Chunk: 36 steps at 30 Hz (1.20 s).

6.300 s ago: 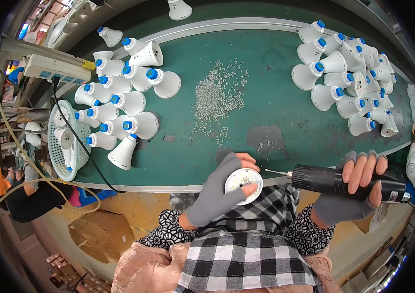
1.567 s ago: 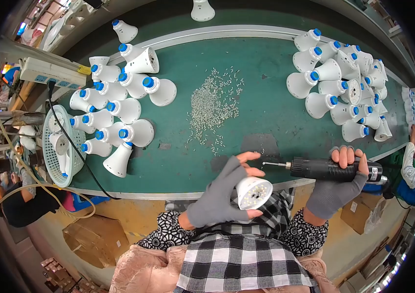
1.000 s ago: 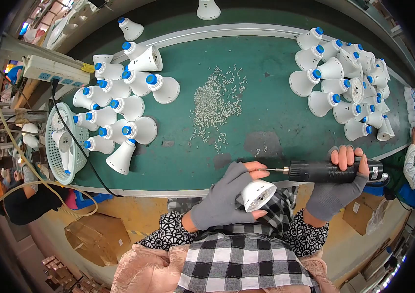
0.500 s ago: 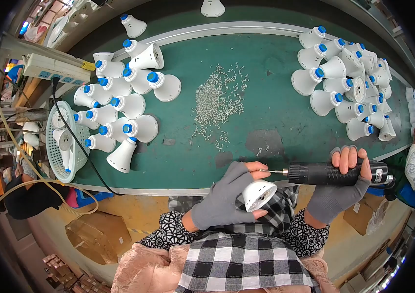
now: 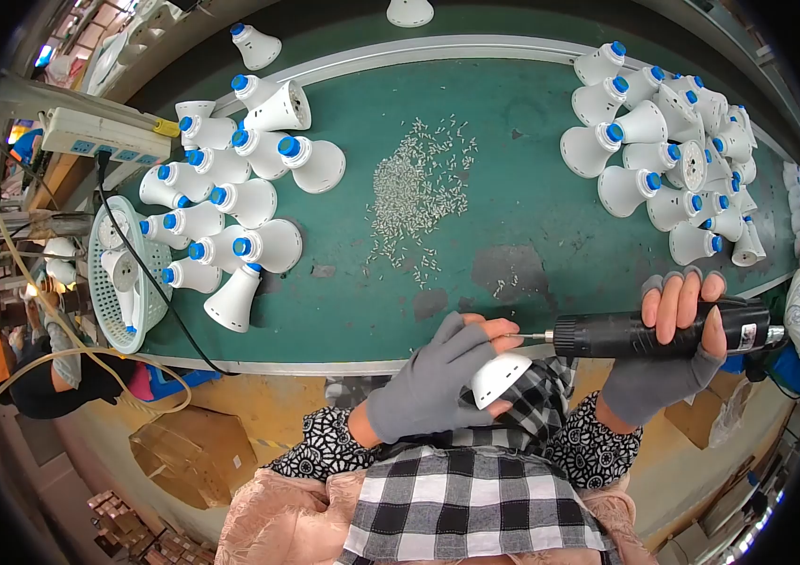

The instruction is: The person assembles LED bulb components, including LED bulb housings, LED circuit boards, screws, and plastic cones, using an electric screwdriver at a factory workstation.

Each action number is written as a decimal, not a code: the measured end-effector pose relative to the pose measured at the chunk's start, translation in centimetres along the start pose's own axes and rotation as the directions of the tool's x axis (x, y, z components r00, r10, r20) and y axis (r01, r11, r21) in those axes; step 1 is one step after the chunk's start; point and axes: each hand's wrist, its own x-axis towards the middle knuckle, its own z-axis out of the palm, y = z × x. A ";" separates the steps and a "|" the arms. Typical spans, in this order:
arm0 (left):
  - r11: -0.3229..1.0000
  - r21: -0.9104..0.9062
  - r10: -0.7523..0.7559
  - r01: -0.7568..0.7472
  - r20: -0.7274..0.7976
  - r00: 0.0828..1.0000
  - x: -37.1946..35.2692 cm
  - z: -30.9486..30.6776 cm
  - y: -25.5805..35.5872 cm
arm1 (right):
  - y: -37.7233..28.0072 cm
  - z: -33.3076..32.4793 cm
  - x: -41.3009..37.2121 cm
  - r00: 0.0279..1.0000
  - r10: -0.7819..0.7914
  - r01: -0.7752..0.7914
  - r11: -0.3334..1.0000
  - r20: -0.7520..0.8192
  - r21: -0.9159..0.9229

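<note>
My left hand (image 5: 433,381), in a grey fingerless glove, is closed around a white lamp housing (image 5: 502,379) with small slots near its rim. The housing's open face is turned mostly out of sight, and the palm hides its other end. My right hand (image 5: 668,344), gloved the same way, grips a black electric screwdriver (image 5: 602,335) held level and pointing left. Its thin bit (image 5: 530,335) reaches the thumb-side fingertips of my left hand, above the housing. Whether a screw sits at the tip is too small to tell.
Many small screws (image 5: 409,188) lie heaped on the green table (image 5: 513,217). White lamp housings with blue caps stand in groups at left (image 5: 249,202) and right (image 5: 626,188). A pale basket (image 5: 141,311), power strip (image 5: 104,137) and black cable (image 5: 151,282) are at left.
The housing in my left hand has turned, so its inner face with the parts inside no longer shows. My right hand and the screwdriver's rear end have shifted slightly right and up.
</note>
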 end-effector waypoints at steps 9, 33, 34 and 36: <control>0.976 -0.188 -0.137 0.113 -0.118 0.983 0.0 -0.4 0.1 | 0.2 0.4 0.1 0.997 -0.056 0.055 0.998 0.057 0.015; 0.744 -0.547 -0.538 0.382 -0.153 0.829 -1.2 -0.4 -0.2 | -1.9 1.6 -4.9 0.975 -0.208 0.210 0.978 0.076 -0.015; 0.720 -0.585 -0.562 0.374 -0.175 0.809 -1.3 -0.1 -0.1 | -1.8 1.5 -5.2 0.968 -0.249 0.250 0.967 0.033 -0.045; 0.682 -0.625 -0.607 0.379 -0.195 0.770 -1.0 0.3 0.3 | -1.7 2.0 -5.6 0.960 -0.277 0.280 0.957 0.048 -0.080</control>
